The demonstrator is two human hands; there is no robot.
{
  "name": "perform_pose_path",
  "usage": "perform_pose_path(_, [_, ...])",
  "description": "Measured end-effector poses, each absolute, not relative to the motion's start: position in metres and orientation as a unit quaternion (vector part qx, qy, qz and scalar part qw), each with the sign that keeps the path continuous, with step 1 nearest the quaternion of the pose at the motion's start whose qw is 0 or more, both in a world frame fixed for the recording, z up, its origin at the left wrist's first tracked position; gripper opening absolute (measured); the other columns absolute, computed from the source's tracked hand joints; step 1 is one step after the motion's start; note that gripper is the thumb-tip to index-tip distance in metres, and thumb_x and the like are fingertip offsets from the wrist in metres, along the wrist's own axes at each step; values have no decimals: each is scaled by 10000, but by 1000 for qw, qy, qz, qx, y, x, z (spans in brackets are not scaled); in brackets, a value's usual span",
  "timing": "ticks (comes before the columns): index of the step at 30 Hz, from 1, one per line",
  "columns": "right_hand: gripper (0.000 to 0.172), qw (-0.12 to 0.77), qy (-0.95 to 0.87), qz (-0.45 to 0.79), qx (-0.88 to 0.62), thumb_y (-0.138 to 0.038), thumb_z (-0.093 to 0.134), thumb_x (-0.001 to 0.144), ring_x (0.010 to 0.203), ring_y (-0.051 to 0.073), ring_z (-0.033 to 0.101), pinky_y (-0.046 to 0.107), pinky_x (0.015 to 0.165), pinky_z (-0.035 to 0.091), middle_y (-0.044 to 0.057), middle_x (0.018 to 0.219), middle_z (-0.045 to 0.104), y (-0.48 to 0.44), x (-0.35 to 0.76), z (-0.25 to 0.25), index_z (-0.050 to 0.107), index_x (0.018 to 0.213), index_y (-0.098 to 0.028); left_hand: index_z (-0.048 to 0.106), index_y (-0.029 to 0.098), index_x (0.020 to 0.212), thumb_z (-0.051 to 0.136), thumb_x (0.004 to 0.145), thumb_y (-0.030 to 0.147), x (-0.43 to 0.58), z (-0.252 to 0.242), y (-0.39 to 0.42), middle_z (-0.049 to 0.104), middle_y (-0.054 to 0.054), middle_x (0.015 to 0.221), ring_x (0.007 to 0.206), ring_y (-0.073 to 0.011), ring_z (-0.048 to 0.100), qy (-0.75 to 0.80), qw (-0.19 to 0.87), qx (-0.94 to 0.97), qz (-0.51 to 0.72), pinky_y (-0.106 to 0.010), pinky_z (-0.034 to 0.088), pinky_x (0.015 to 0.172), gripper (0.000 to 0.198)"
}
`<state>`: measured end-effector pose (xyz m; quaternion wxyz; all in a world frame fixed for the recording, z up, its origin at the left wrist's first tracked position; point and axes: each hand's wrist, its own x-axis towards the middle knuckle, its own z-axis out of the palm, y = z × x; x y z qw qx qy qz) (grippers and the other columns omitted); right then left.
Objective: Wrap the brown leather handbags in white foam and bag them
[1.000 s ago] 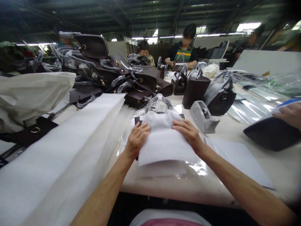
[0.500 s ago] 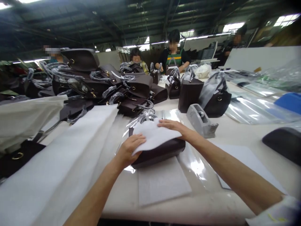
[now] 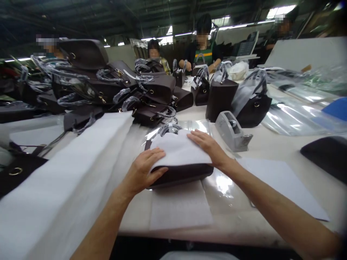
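Observation:
A dark brown handbag (image 3: 184, 176) lies on its side on the table in front of me, with its wrapped handles (image 3: 169, 129) pointing away. Over its upper face is spread a white foam sheet (image 3: 179, 148). My left hand (image 3: 145, 168) rests on the sheet's left edge, fingers stretched out and thumb along the bag's near side. Opposite it, my right hand (image 3: 206, 144) lies with extended fingers on the right edge of the sheet. Both hands are open. Clear plastic (image 3: 223, 186) shows under the bag, and a pale flat sheet (image 3: 180, 211) sticks out toward me.
A long stack of white foam sheets (image 3: 67, 169) runs along the left. Behind it rises a heap of brown handbags (image 3: 159, 88). A grey tape dispenser (image 3: 233, 131) stands to the right, near clear plastic bags (image 3: 306, 117) and a white board (image 3: 284, 180). Several people work beyond.
The foam sheet's near edge has come down flatter on the bag. My left thumb has moved out along the bag's near side, and my right hand has shifted slightly right.

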<state>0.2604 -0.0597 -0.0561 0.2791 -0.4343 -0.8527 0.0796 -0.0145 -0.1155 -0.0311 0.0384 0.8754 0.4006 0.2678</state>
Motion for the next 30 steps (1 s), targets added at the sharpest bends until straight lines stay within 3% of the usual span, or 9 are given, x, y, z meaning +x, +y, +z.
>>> perform_pose_path(5, [564,414,-827,-39,-378,-280,604,799,1207,263,443,474,1004,389,146,1259,500,-139,295,-86,396,1310,-163,531,173,1140,621,783,269,-14,-37,-149,595,-95,1170,1162,-234,496,405,-24,875,265,-450,384,1007,382])
perform_pose_path(8, [599,293,-927,-49,-230,-475,607,768,1222,311,419,594,1012,301,159,1250,513,-183,303,-113,460,1246,-146,587,164,1047,619,774,193,2,-45,-157,637,-77,1094,1155,-228,504,362,-73,884,285,-441,369,1024,276])
perform_pose_path(11, [308,214,-954,-52,-203,-242,563,837,1238,274,409,609,1033,240,124,1247,531,-202,296,-130,544,1131,-150,571,161,1108,580,799,184,26,-51,-150,600,-74,1183,1187,-223,478,331,-78,902,266,-411,386,1017,309])
perform_pose_path(14, [223,295,-922,-41,-246,-17,498,801,1264,286,373,627,1019,240,119,1268,509,-196,285,-126,590,967,-135,536,179,1175,533,834,219,41,-55,-138,566,-60,1240,1192,-238,475,342,-73,905,243,-441,393,1002,343])
perform_pose_path(18, [212,367,-870,2,-328,-32,501,767,1327,379,193,665,992,224,125,1443,261,-172,280,-99,614,902,-150,564,174,1136,462,871,250,37,-49,-140,590,-63,1208,1182,-228,488,317,-20,917,241,-448,389,1001,293])
perform_pose_path(20, [167,360,-862,41,-354,-67,510,771,1342,378,132,612,1009,267,118,1465,209,-161,280,-88,630,855,-146,555,158,1141,454,868,387,32,-42,-149,564,-90,1238,1216,-266,449,309,19,926,217,-505,374,999,371])
perform_pose_path(23, [144,366,-849,82,-373,-95,505,777,1335,332,211,508,1013,351,127,1412,328,-151,279,-83,640,798,-142,590,186,1051,514,812,488,29,-38,-161,522,-79,1288,1243,-312,407,341,30,921,185,-567,344,995,392])
perform_pose_path(26, [135,403,-828,101,-375,-103,516,765,1275,286,361,450,1005,388,119,1316,462,-148,278,-86,639,747,-156,612,206,867,501,846,193,32,-46,-164,586,-21,1216,1185,-253,485,368,-28,901,228,-473,376,985,114])
perform_pose_path(30, [102,427,-780,124,-441,-133,564,744,1211,267,450,392,974,427,99,1348,427,-152,276,-89,647,699,-171,597,188,825,495,833,92,37,-57,-159,666,-25,1050,1077,-196,574,384,-80,871,296,-341,425,893,141])
